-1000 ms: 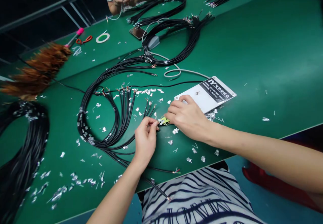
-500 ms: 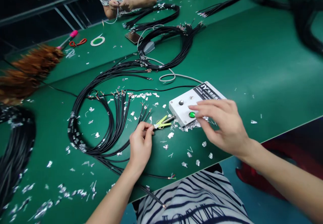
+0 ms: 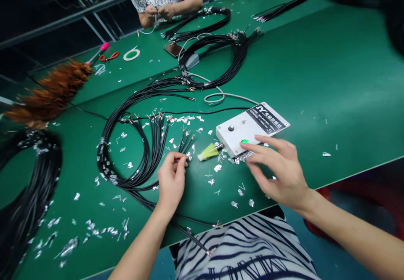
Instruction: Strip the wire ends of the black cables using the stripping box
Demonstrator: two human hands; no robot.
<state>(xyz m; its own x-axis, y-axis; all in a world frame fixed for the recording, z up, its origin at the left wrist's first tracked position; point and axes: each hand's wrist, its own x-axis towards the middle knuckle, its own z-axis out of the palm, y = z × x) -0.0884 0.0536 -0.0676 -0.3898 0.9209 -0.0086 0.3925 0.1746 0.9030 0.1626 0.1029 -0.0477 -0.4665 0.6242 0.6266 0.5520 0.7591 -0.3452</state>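
My left hand [image 3: 172, 179] pinches the stripped end of a thin black cable [image 3: 186, 142] just left of the yellow-green nozzle [image 3: 208, 152] that sticks out of a small white machine box [image 3: 252, 126]. My right hand [image 3: 279, 168] hovers with fingers spread in front of the box, fingertips near its green button [image 3: 245, 141]. It holds nothing. A fan of looped black cables [image 3: 139, 153] with bare ends lies left of my left hand.
Foil scraps [image 3: 94, 227] litter the green table [image 3: 315, 69]. More cable bundles [image 3: 217, 57] lie further back, a thick coil [image 3: 28, 196] at far left. A feather duster [image 3: 53, 90], red scissors [image 3: 109, 56] and a tape roll [image 3: 131, 54] sit beyond. Another person's hands [image 3: 159, 11] work across the table.
My right hand lifted off the box end and nozzle, moved right and opened. My left hand drew the cable end back from the nozzle, slightly to the left.
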